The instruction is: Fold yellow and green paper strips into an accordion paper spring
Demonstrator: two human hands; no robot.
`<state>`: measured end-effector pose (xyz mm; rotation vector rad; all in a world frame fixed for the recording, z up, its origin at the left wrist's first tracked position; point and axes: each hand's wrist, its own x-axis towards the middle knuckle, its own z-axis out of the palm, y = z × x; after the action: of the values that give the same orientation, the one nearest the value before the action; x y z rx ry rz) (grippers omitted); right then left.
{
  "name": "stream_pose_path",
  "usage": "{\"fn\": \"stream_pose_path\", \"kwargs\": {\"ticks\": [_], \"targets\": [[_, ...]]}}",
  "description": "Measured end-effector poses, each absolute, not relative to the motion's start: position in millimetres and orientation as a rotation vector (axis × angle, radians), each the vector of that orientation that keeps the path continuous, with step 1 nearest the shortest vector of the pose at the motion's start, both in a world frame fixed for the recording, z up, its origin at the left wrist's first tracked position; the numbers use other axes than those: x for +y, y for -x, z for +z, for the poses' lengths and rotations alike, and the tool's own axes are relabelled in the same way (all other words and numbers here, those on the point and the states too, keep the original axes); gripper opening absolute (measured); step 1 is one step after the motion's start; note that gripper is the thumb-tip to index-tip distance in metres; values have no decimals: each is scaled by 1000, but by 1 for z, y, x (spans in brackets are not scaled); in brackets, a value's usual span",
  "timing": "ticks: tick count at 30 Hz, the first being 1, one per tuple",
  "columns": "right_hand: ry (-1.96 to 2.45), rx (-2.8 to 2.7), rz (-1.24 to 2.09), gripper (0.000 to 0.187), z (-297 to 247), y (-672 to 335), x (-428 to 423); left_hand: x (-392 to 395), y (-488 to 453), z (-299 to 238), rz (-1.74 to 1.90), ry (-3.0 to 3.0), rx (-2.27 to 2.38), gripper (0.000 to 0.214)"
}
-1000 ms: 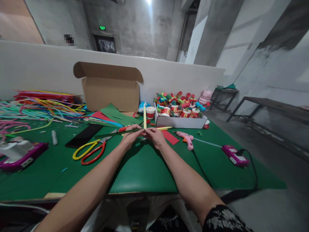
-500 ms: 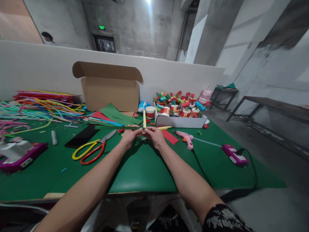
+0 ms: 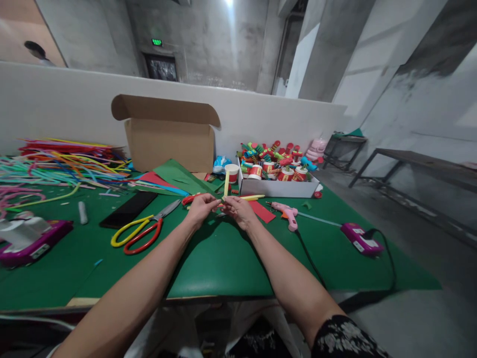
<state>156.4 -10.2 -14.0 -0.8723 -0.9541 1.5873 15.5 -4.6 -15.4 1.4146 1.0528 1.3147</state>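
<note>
Both hands meet over the middle of the table, fingertips nearly touching. My right hand is pinched on a yellow paper strip that stands upright from the fingers. My left hand is closed at the fingertips on a green paper strip, which slants up and left in front of the green sheets. Where the two strips meet is hidden by the fingers. Beneath and beside the hands lie more yellow strips, a red paper piece and a red-handled tool, partly covered.
Large scissors and a black phone lie left. A pink glue gun rests right, near a purple power strip. Behind stand a paper cup, a white box of crafts and a cardboard box.
The green strip has swung from lying level toward the left to slanting up and back. The yellow strip has shifted slightly right. A person in the background has moved left.
</note>
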Motion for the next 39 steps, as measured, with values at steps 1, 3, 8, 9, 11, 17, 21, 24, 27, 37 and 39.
{"fn": "stream_pose_path", "kwargs": {"ticks": [1,3,8,9,11,17,21,24,27,37,39], "targets": [[867,-961,1592,29,-14,-157,-10,-5,-15,-15,1305,-1432,1063,35],[850,-979,1580,29,-14,-158,-10,-5,-16,-15,1298,-1443,1070,36],[835,-952,1485,29,-17,-156,-9,-6,-17,-13,1286,-1365,963,32],[830,-948,1462,29,-17,-155,-9,-6,-17,-13,1280,-1342,950,32],[821,-948,1428,27,-17,-154,-8,-6,-17,-14,1284,-1313,952,32],[827,-963,1422,27,-18,-151,-8,-6,-18,-16,1315,-1259,935,31],[826,-978,1428,26,-18,-151,-9,-5,-18,-17,1325,-1259,916,29],[802,-978,1437,24,-13,-153,-10,-4,-16,-17,1338,-1272,922,27],[749,-938,1390,18,-8,-158,-9,-2,-15,-16,1348,-1250,932,25],[733,-893,1588,18,-16,-159,-6,-7,-16,-8,1347,-1372,925,29],[759,-916,1614,19,-17,-158,-7,-8,-17,-8,1337,-1385,953,32]]}}
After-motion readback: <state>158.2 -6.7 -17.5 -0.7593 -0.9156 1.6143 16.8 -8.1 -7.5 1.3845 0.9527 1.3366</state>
